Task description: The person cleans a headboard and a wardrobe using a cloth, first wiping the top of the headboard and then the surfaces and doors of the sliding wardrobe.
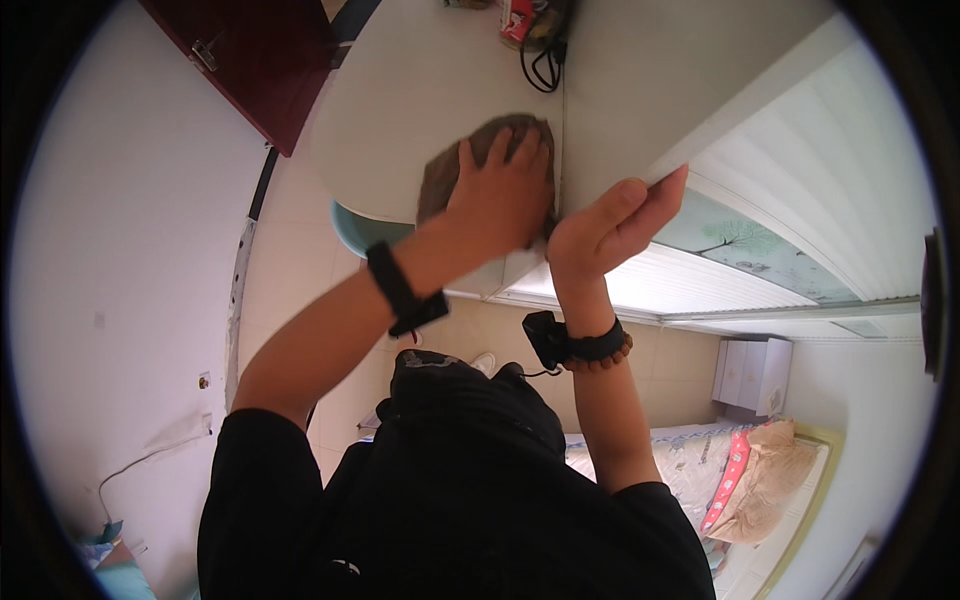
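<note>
My left hand (499, 195) lies spread over a folded brown cloth (442, 180) and presses it onto a white tabletop (375, 150). The cloth reaches to the seam where the top meets an upright white panel (622, 82). My right hand (604, 229) is raised beside the panel's near edge, thumb up and fingers pointing away. Nothing shows in its grasp; whether its fingertips touch the edge is hard to tell. Both wrists wear black straps with small devices, and a beaded bracelet (600, 356) circles the right one.
A black cable (544, 71) and a red-labelled container (517, 19) stand at the tabletop's far end. Below its rounded left edge is a teal basin (360, 229). A dark red door (255, 60) is at upper left, a bed (682, 480) at lower right, a small white cabinet (750, 375) behind it.
</note>
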The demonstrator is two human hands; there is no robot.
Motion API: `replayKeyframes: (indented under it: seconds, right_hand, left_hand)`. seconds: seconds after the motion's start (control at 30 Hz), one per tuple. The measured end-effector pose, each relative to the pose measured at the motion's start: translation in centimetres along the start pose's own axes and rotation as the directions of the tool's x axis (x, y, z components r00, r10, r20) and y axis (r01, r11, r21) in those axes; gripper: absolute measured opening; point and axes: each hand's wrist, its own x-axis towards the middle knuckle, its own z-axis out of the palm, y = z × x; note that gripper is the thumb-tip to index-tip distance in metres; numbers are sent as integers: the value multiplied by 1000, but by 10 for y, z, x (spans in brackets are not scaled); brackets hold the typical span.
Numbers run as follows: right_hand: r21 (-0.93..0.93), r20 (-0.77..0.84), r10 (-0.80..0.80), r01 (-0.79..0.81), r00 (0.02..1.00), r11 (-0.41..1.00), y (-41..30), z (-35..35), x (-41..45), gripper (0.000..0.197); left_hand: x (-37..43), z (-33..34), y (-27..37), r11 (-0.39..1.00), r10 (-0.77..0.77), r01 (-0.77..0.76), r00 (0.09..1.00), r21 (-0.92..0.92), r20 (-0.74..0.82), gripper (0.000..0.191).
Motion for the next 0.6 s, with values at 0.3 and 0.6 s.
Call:
replayKeyframes:
  seconds: [0.3,0.6]
  right_hand:
    - [-87,67,-66,72,996,994,7,-1,2,56]
    - [-117,73,-40,48,997,992,3,-4,2,54]
  left_hand:
    - [71,27,-26,999,-8,-2,978,47,208,58]
    - [-31,-26,-8,991,3,2,999,-134,35,51]
